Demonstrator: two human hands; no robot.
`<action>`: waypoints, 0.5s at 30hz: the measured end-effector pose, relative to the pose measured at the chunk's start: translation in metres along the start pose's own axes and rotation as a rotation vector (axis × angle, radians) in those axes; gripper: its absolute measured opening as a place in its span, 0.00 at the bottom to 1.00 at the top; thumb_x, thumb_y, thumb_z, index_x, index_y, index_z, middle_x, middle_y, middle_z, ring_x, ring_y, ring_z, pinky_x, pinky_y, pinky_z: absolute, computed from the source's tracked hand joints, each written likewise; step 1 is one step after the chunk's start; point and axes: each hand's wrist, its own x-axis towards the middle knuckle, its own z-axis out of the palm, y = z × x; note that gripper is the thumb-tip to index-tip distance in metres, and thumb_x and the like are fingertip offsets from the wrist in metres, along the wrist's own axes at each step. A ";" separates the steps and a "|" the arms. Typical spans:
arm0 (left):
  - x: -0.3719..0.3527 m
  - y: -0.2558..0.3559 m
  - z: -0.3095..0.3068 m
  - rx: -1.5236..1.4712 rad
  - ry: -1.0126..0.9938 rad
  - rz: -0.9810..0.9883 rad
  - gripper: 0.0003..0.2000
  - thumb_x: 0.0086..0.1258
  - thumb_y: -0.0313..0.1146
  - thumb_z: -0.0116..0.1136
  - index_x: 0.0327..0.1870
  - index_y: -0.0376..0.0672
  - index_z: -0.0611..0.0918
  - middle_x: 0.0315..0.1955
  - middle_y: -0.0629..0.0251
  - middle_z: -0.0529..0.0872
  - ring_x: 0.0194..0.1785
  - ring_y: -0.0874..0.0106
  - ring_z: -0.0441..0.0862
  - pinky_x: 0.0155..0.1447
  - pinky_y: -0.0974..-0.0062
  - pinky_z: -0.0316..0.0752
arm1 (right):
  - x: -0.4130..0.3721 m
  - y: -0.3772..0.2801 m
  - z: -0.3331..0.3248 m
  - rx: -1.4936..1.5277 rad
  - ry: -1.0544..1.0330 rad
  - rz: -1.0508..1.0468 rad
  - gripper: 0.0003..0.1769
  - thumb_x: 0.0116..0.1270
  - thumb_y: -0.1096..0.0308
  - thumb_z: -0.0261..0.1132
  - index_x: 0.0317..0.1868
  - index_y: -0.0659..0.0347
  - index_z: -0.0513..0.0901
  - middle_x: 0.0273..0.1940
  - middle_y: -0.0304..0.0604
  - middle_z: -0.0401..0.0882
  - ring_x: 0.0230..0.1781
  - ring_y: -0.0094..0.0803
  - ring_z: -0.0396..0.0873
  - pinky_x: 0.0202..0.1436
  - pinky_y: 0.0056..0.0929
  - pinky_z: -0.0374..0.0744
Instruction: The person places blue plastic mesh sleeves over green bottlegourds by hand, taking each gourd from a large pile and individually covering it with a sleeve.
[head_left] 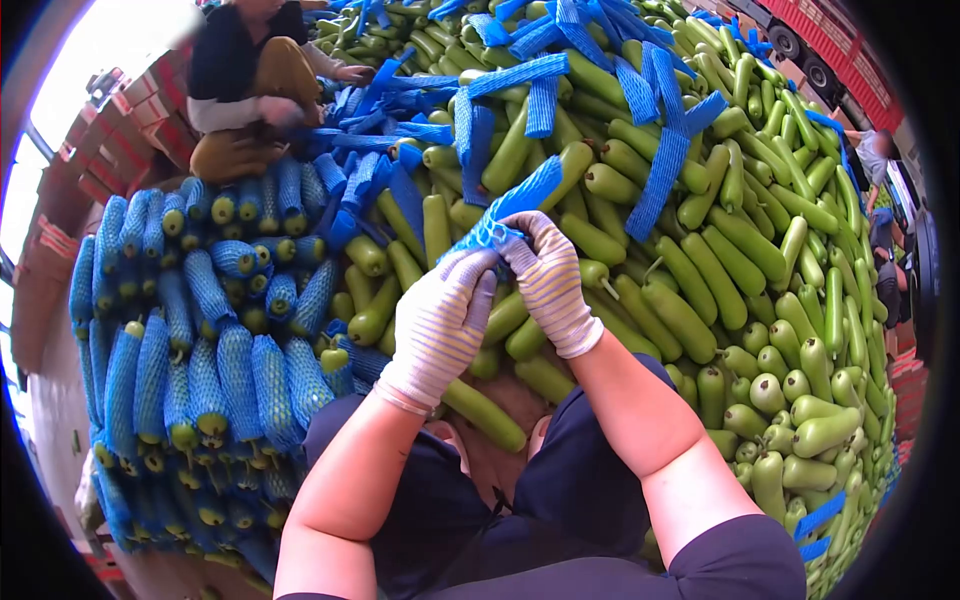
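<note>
One camera, worn on the head, looks forward and steeply down, close above the left hand (440, 325) and right hand (550, 285); its wide lens reaches the gourd pile (700, 250) beyond.

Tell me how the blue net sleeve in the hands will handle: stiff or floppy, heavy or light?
Probably floppy: the sleeve bends where the left hand and right hand pinch it, and spare sleeves drape over the gourds. Likely very light, being open mesh. It probably stretches: the same mesh hugs the stacked gourds.
</note>
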 end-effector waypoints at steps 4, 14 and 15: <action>-0.013 -0.020 0.002 0.224 -0.221 -0.196 0.09 0.68 0.27 0.54 0.46 0.37 0.82 0.35 0.56 0.85 0.38 0.58 0.85 0.45 0.67 0.78 | -0.014 -0.007 0.004 0.052 -0.249 0.050 0.05 0.69 0.73 0.63 0.44 0.63 0.79 0.34 0.33 0.78 0.34 0.16 0.72 0.40 0.19 0.75; -0.009 -0.039 -0.013 -1.161 0.081 -0.832 0.10 0.72 0.27 0.51 0.51 0.36 0.80 0.42 0.67 0.84 0.46 0.74 0.81 0.55 0.74 0.75 | -0.029 0.006 0.018 0.040 -0.318 0.005 0.08 0.66 0.72 0.65 0.44 0.62 0.79 0.36 0.39 0.81 0.40 0.27 0.77 0.48 0.29 0.77; -0.011 -0.042 -0.008 -0.847 0.051 -0.744 0.10 0.69 0.25 0.51 0.47 0.37 0.82 0.41 0.64 0.85 0.45 0.69 0.82 0.54 0.72 0.75 | -0.022 -0.003 0.015 0.312 -0.222 0.084 0.04 0.68 0.75 0.64 0.42 0.61 0.80 0.35 0.34 0.80 0.40 0.19 0.75 0.47 0.23 0.76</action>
